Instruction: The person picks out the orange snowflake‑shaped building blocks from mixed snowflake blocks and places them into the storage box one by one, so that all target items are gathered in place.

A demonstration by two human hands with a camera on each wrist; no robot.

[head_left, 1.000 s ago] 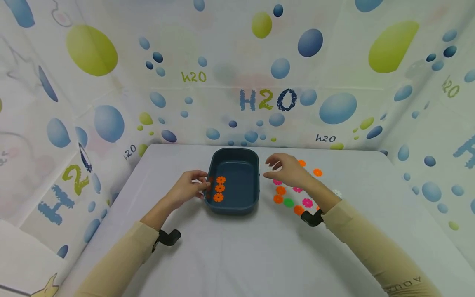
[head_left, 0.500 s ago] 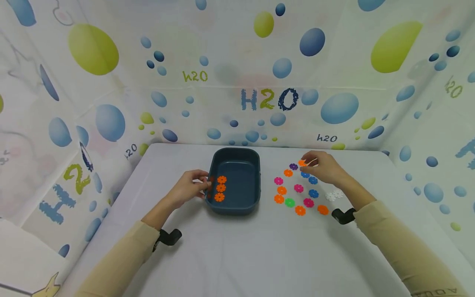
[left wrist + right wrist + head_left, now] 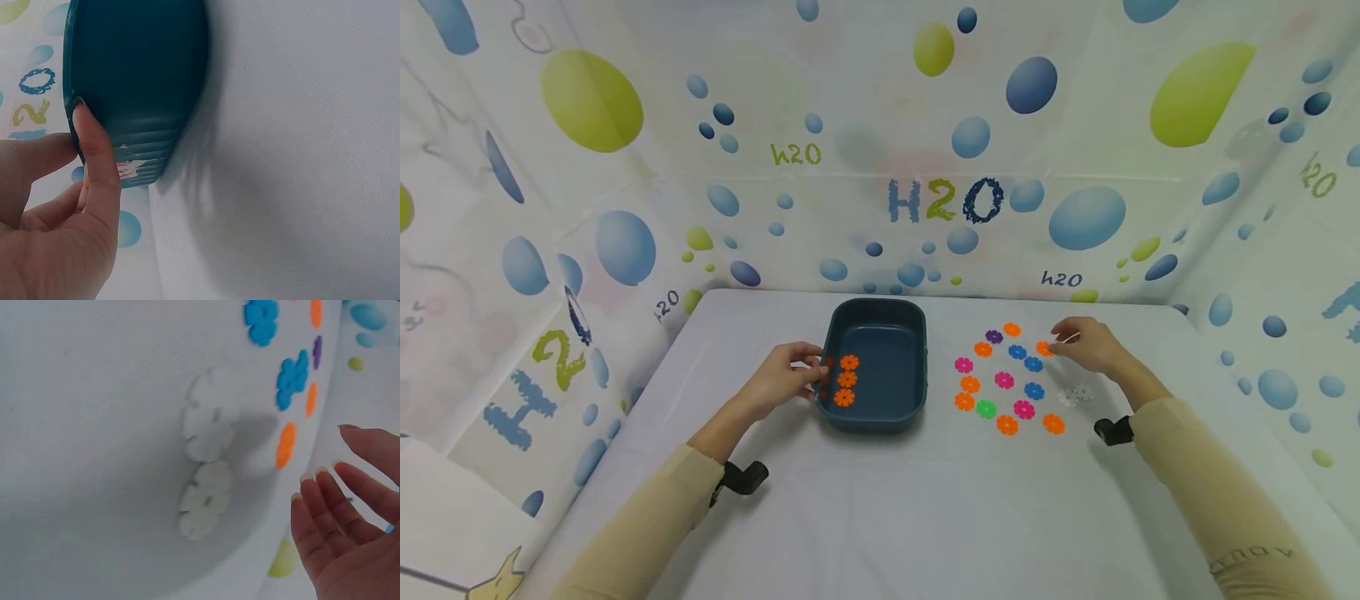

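My left hand (image 3: 786, 375) pinches the left rim of a dark teal plastic tray (image 3: 917, 367), thumb on one side and fingers on the other. Three orange snowflake building discs (image 3: 846, 379) lie in a column on the tray's left side. At the right, my right hand (image 3: 1086, 343) hovers by a loose orange disc (image 3: 1045, 348), fingertips close to it. Seen from the right wrist, the thumb and fingers stand apart with nothing between them, and the nearest orange disc (image 3: 286, 445) lies just beyond the fingertips.
Several discs in orange, pink, blue and purple, plus a green disc (image 3: 986, 409), lie scattered on the white tablecloth (image 3: 880, 517) right of the tray. White discs (image 3: 1075, 395) lie nearest my right wrist. A patterned curtain (image 3: 850, 100) stands behind the table.
My right hand has moved right from beside the tray, past the topmost orange disc, to the orange disc farther right. The left hand still holds the tray, which stays put.
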